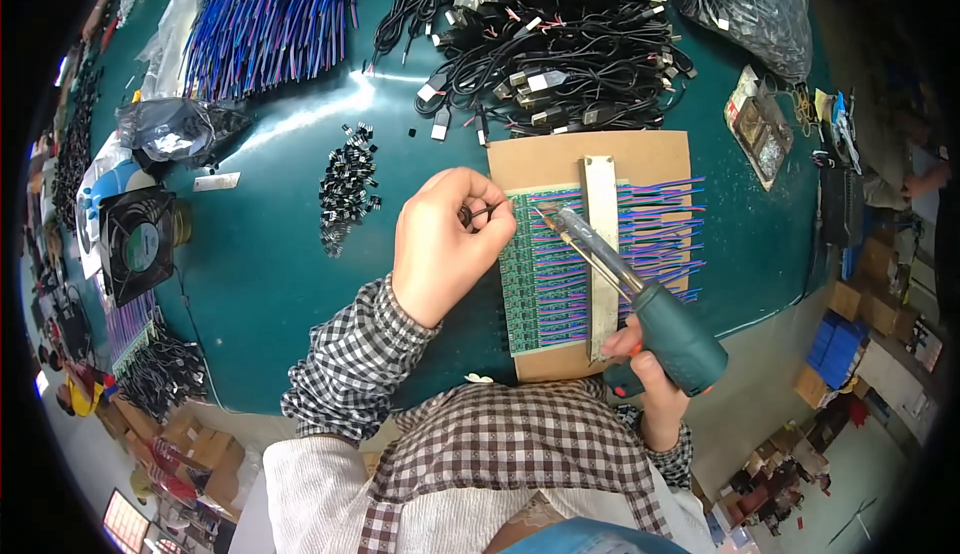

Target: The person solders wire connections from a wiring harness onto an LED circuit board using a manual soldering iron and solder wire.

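My left hand (pixel 445 239) is closed in a pinch at the upper left corner of a panel of small green circuit boards (pixel 522 294). Something small and dark shows between its fingers; its kind is unclear. In my right hand (pixel 655 384) is a green soldering gun (pixel 680 339), its tip slanting up and left over the panel, close to my left fingertips. Rows of blue, purple and pink wires (pixel 655 244) run rightward from the boards. Across them lies a pale metal bar (pixel 602 204), and a cardboard sheet (pixel 590 149) is underneath.
Black USB cables (pixel 560 54) are heaped beyond the cardboard. Small black components (pixel 348 179) form a pile to its left. A black fan (pixel 138 246) stands at far left, bundled wires (pixel 270 24) lie at far left back, and a stained metal tray (pixel 758 126) sits at right.
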